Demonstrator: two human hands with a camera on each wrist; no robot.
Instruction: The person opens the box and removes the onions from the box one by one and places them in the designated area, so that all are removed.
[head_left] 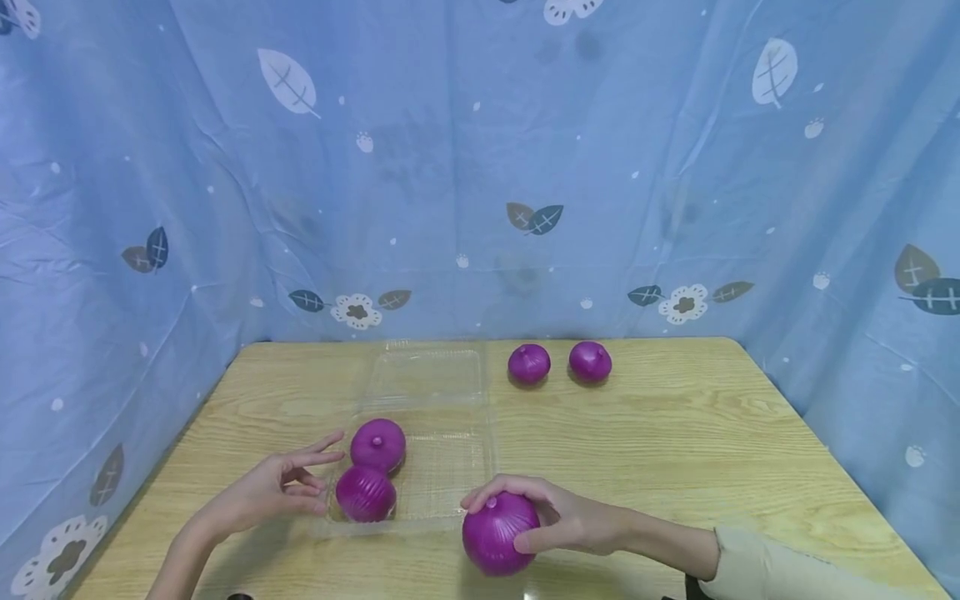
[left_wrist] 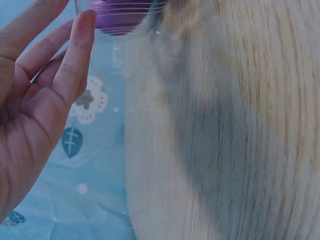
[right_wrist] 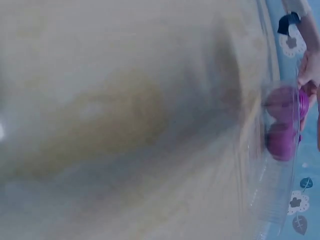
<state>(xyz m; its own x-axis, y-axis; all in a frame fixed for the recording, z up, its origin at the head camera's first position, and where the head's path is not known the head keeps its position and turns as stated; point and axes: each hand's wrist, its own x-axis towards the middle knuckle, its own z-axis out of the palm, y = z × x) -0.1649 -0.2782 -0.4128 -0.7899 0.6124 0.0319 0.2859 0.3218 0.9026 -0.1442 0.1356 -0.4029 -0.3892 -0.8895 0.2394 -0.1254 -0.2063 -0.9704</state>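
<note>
My right hand grips a purple onion, thumb and fingers curled round its sides, in front of the container's near right corner. A clear plastic clamshell container lies with its lid folded back. In its left half sit two purple onions, one farther back and one nearer. Beside the container's left wall is my left hand, its fingers extended and slightly bent. In the left wrist view its fingertips are right at the clear wall.
Two more purple onions, a left one and a right one, stand at the back of the wooden table, right of the lid. A blue patterned curtain hangs behind the table and along both sides.
</note>
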